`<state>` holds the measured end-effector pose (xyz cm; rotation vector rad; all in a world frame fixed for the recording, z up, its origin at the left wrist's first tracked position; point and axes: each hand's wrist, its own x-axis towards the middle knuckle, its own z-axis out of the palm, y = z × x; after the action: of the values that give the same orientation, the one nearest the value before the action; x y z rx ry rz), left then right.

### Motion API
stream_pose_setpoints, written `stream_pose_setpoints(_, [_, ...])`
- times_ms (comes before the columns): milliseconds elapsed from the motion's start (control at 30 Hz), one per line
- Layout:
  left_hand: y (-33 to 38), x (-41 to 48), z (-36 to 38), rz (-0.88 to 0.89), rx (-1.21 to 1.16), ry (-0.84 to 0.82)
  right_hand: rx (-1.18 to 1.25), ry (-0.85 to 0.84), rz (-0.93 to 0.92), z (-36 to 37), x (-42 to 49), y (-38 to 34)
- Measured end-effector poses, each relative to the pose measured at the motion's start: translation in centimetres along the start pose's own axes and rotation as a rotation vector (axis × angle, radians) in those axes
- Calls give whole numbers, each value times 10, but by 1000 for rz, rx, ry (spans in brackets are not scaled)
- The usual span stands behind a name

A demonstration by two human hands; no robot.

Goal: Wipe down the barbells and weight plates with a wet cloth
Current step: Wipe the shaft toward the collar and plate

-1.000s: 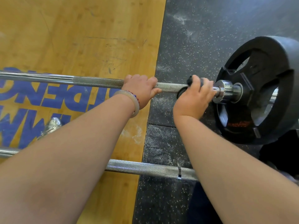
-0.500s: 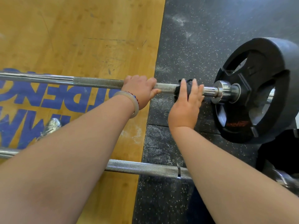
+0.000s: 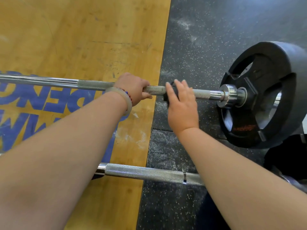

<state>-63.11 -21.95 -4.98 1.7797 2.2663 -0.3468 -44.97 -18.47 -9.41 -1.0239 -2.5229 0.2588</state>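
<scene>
Head view: the left hand (image 3: 132, 88), at centre frame, has its fingers wrapped tight around the knurled grey steel shaft of the far barbell (image 3: 201, 94), knuckles up. On that wrist sit a pale, smooth translucent bangle (image 3: 128, 104) and a thin string of red and blue beads (image 3: 127, 93).

Just right of it, the right hand (image 3: 181, 103) lies over the same shaft. Its fingers (image 3: 177, 85) are nearly straight and press a crumpled black cloth (image 3: 168, 97) against the bar; the thumb is hidden.

Further right the shaft meets a polished chrome collar (image 3: 230, 95) and a thick black rubber weight plate (image 3: 285, 63) with cut-out grip openings.

A second knurled steel barbell (image 3: 141, 172) crosses the lower frame.

On the left is a scuffed wooden platform (image 3: 83, 39) with blue lettering (image 3: 49, 100); on the right, black speckled rubber flooring (image 3: 207, 39), dusted white.
</scene>
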Motion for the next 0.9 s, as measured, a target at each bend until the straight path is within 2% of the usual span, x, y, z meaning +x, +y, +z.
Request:
stream_pose_setpoints(67, [6,-8,7,-39,14,111,-26,-29,-61,2,-1,-5])
stream_pose_setpoints(100, [8,-11,11,-52,19,176,-46,-20,-34,0,1,-3])
stream_pose_setpoints(233, [13,-17,26,-102,-16,309,-24,51,399,-13,16,14])
stream_pose_setpoints(267, [14,-19,28,-108,-30,317,-14,63,435,-12,17,11])
stream_pose_setpoints(300, [15,-19,29,-114,-43,323,-3,44,401,-11,16,5])
stream_pose_setpoints(400, [16,-19,30,-120,-70,327,35,-31,100,-1,11,-13])
stream_pose_setpoints(500, [11,-23,30,-89,-107,311,1,-67,-33,-5,12,-6])
stream_pose_setpoints(567, [6,-28,30,-74,-139,291,-41,-53,46,-10,13,4])
stream_pose_setpoints(633, [1,-30,31,-72,-184,286,-32,4,274,-13,12,10])
stream_pose_setpoints(700, [-3,-28,30,-60,-190,301,11,37,384,-12,11,2])
stream_pose_setpoints(900, [-5,-25,23,-38,-97,295,97,-42,48,3,5,-26])
